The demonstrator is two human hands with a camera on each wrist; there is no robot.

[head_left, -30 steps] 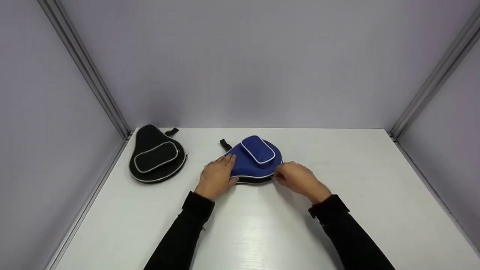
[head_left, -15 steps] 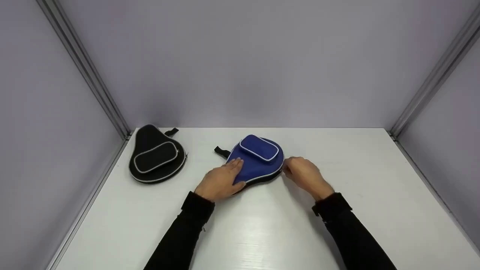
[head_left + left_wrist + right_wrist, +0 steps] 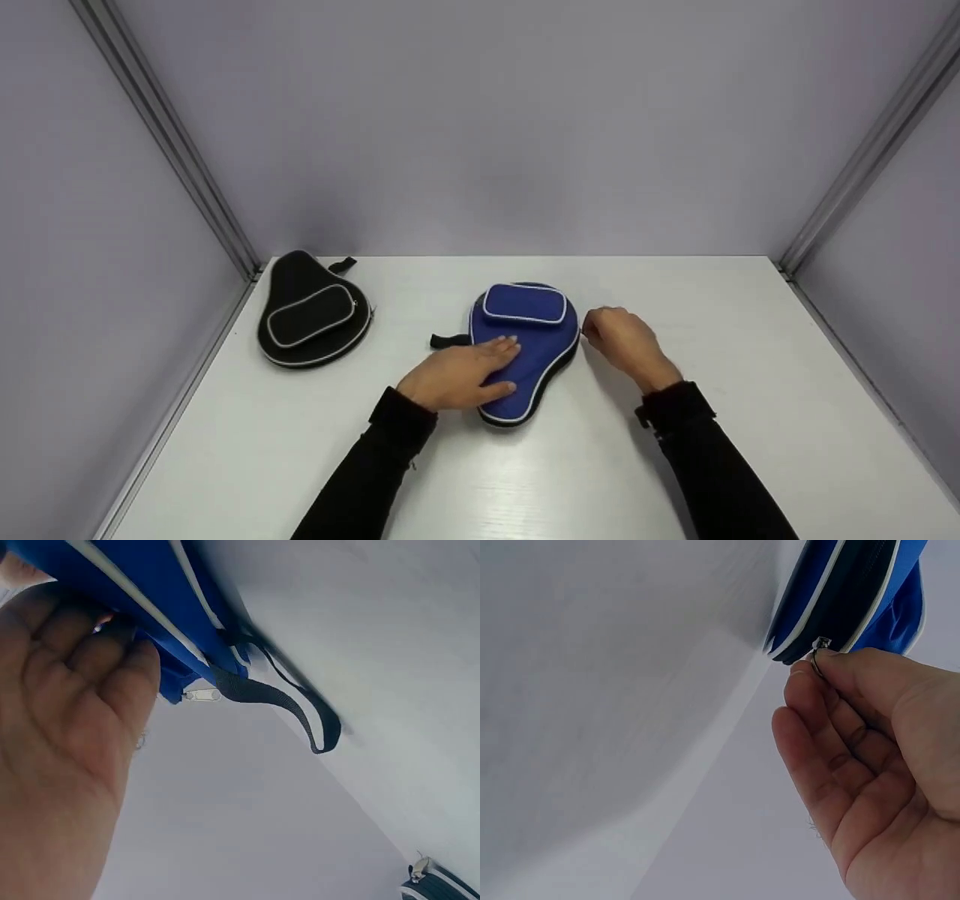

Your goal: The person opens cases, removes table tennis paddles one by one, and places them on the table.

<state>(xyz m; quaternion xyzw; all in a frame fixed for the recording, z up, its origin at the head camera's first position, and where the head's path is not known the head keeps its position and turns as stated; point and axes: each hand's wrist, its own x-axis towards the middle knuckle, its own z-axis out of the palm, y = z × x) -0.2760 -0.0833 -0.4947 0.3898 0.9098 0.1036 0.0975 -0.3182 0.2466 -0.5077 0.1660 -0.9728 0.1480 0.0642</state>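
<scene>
A blue paddle-shaped case (image 3: 529, 352) with white piping and a front pocket lies on the white table (image 3: 750, 390), its narrow end toward me. My left hand (image 3: 461, 371) rests flat on its left side with straight fingers (image 3: 97, 690). A black strap (image 3: 289, 701) trails from the case to the left. My right hand (image 3: 619, 341) is at the case's right edge and pinches the small metal zipper pull (image 3: 821, 645) between thumb and forefinger.
A black case (image 3: 311, 311) of the same shape lies at the table's back left, close to the left wall. Grey walls with metal corner rails enclose the table on three sides.
The blue case has turned under my hands, so its narrow end now points toward me and the strap lies at the left. My right hand has followed the case's edge farther back.
</scene>
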